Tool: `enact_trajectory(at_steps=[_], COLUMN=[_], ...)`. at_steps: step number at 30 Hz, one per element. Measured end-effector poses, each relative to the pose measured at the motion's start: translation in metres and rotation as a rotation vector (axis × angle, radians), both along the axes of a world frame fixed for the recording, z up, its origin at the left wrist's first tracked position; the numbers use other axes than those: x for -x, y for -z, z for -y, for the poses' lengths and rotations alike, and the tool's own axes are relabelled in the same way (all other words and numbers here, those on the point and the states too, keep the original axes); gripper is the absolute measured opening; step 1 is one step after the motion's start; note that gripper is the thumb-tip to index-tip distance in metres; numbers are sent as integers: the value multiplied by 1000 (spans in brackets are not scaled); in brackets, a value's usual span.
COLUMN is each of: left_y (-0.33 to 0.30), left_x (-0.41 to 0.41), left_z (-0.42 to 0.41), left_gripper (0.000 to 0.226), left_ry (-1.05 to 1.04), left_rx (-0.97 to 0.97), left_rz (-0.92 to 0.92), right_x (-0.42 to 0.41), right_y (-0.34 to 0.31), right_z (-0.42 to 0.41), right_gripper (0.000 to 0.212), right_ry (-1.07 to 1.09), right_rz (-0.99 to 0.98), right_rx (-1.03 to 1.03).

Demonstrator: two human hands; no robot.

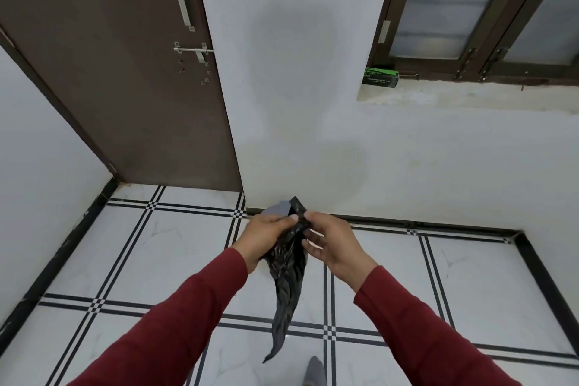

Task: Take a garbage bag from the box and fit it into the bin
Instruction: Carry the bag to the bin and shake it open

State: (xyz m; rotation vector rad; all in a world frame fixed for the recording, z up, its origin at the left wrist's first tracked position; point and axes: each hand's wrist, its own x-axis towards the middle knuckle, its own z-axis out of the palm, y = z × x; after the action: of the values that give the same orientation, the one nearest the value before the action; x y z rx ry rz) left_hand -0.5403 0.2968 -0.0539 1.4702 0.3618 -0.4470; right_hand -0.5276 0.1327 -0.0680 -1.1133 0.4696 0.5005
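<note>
A black garbage bag [286,273] hangs between both hands above the tiled floor [175,260]. The left hand [266,236] and right hand [330,243] each pinch its crumpled top. The box [380,77] sits on the windowsill [470,94].

Two hands work a black garbage bag above a tiled floor.

The left hand [266,236] and right hand [332,241], in dark red sleeves [188,316], grip the top of the crumpled garbage bag [286,285], which hangs between them over the floor [156,260]. A green-and-black box [380,77] rests on the window ledge [470,94], beside a brown door [125,72].
</note>
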Motion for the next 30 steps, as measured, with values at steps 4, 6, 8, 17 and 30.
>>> enact_trajectory(at_steps=[4, 6, 8, 17, 30], left_y=[6, 8, 10, 21, 28], left_x=[-16, -26, -36, -54, -80], left_z=[1, 0, -1, -2, -24], left_gripper=[31, 30, 26, 16, 44], left_ry=[-133, -206, -269, -116, 140], left_rx=[97, 96, 110, -264, -359], left_rz=[-101, -160, -198, 81, -38], right_x=[-20, -31, -42, -81, -91], right_y=[8, 10, 13, 24, 28], right_z=[13, 21, 31, 32, 21], right_gripper=[23, 25, 31, 20, 16], right_ry=[-38, -85, -128, 29, -56], right_rz=[7, -31, -88, -198, -157], right_rx=[45, 80, 164, 89, 273])
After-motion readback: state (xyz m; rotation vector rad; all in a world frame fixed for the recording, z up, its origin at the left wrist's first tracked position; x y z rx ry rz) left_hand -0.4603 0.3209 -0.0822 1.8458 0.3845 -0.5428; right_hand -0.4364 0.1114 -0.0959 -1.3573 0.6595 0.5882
